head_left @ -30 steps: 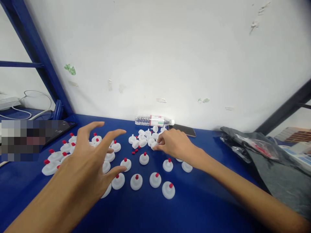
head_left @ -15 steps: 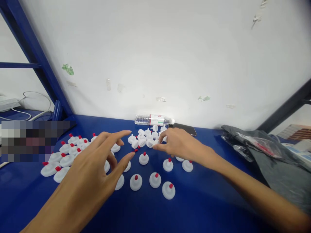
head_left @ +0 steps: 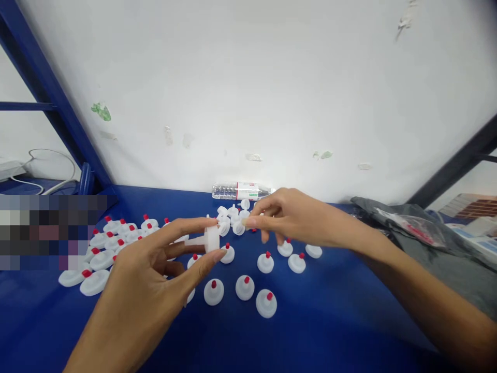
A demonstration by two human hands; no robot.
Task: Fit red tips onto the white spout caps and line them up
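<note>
Red-tipped caps [head_left: 95, 282] lay clustered at the left of the frame, on the blue surface [head_left: 330, 331]. Just left of centre, our left hand [head_left: 143, 282] held one white cap [head_left: 212, 239] sideways between thumb and fingers, spout pointing left. Below centre, we had spaced caps [head_left: 266, 305] with red tips upward. At centre, loose white caps [head_left: 223, 226] lay below the bottle [head_left: 248, 191]. Our right hand [head_left: 297, 217] reached their right edge, fingertips narrow; we could not tell whether they gripped a cap. Grey bag [head_left: 438, 269]: right of frame.

White wall [head_left: 248, 93] behind blue metal frame [head_left: 64, 114].
</note>
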